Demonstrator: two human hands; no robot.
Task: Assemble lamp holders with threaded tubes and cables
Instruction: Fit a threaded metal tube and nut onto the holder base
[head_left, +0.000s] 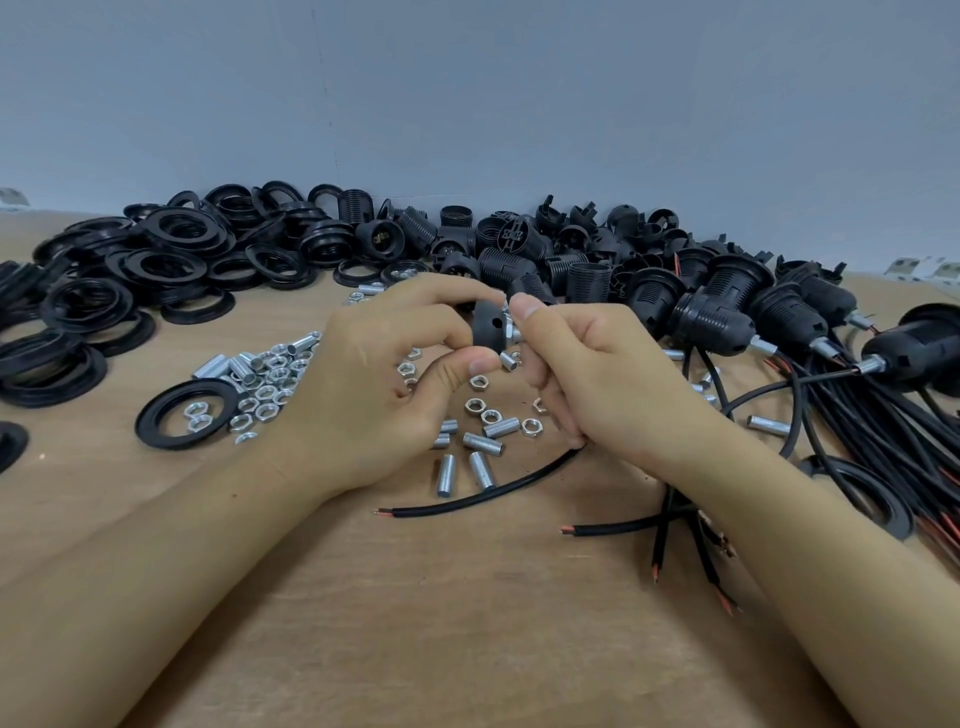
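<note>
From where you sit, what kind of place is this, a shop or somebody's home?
Probably a small assembly workbench, not a shop. Heaps of black rings and lamp holder bodies, loose metal nuts and threaded tubes, and finished holders with cables lie on a brown table.

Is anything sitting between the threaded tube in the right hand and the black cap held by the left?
Nothing visible does. The left hand grips the black cap and the right hand pinches the threaded tube right against the cap's side. Whether the tube has already entered the cap cannot be told.
</note>
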